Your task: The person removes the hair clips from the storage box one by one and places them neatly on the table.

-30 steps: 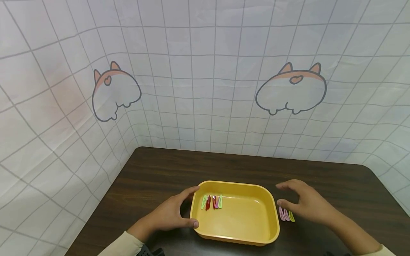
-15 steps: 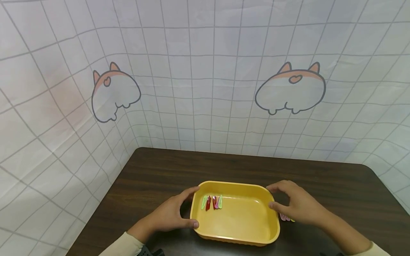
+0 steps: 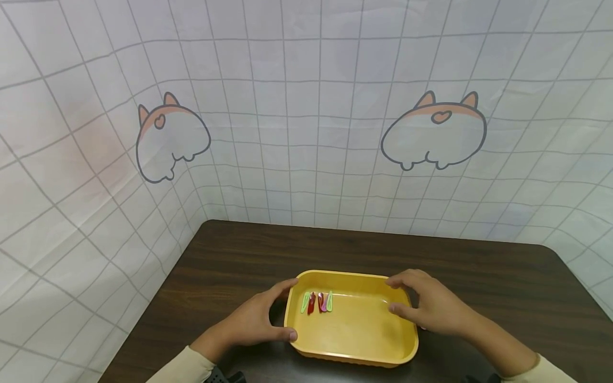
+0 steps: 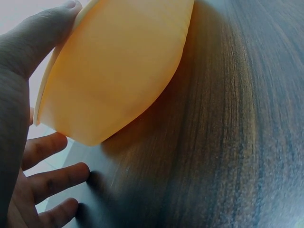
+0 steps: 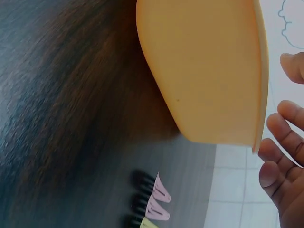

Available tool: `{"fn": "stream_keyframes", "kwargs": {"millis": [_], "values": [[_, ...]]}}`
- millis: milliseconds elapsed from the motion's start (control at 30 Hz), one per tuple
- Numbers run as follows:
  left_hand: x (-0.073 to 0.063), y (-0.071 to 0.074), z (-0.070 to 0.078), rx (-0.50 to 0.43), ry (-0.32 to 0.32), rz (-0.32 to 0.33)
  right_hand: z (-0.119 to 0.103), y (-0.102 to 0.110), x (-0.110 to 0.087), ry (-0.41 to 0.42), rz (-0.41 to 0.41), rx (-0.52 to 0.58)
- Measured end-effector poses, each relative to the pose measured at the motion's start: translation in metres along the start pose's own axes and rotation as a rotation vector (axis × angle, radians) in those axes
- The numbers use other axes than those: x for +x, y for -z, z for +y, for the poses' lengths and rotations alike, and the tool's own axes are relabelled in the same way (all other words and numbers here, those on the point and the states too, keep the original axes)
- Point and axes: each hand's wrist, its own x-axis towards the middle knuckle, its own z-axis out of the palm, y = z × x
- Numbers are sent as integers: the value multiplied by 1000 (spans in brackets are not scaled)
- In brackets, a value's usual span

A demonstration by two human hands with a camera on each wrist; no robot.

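Note:
A yellow tray (image 3: 354, 330) stands on the dark table, with several snap hair clips lying in its left part: a green clip (image 3: 304, 302), a red clip (image 3: 311, 304) and others in a row. My left hand (image 3: 254, 322) holds the tray's left end, thumb and index finger at the rim; in the left wrist view the other fingers (image 4: 59, 180) stay apart from it. Over the tray's right rim hovers my right hand (image 3: 431, 303), thumb and fingers spread, nothing seen between them. In the right wrist view, pink hair clips (image 5: 157, 209) and a yellow-green clip (image 5: 148, 223) lie outside the tray.
The wood-grain table (image 3: 230, 250) extends behind and beside the tray. A white gridded cloth (image 3: 306, 133) with cartoon animal prints hangs behind and to the left of the table.
My right hand has moved left, from above the loose clips to over the tray's right rim, now mostly covering those clips in the head view. The left hand and tray have stayed put.

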Motion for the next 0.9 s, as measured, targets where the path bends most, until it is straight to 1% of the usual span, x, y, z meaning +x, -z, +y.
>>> {"fn": "stream_keyframes", "kwargs": {"millis": [167, 400, 600, 900], "values": [[0, 0, -1, 1, -11, 0, -2, -3, 5, 26, 7, -7], [-1, 1, 0, -6, -1, -6, -8, -8, 11, 57, 14, 4], [-1, 2, 0, -10, -3, -7, -14, -11, 17, 62, -13, 22], [-1, 2, -1, -13, -22, -5, -19, -18, 23, 71, -44, 42]]}}
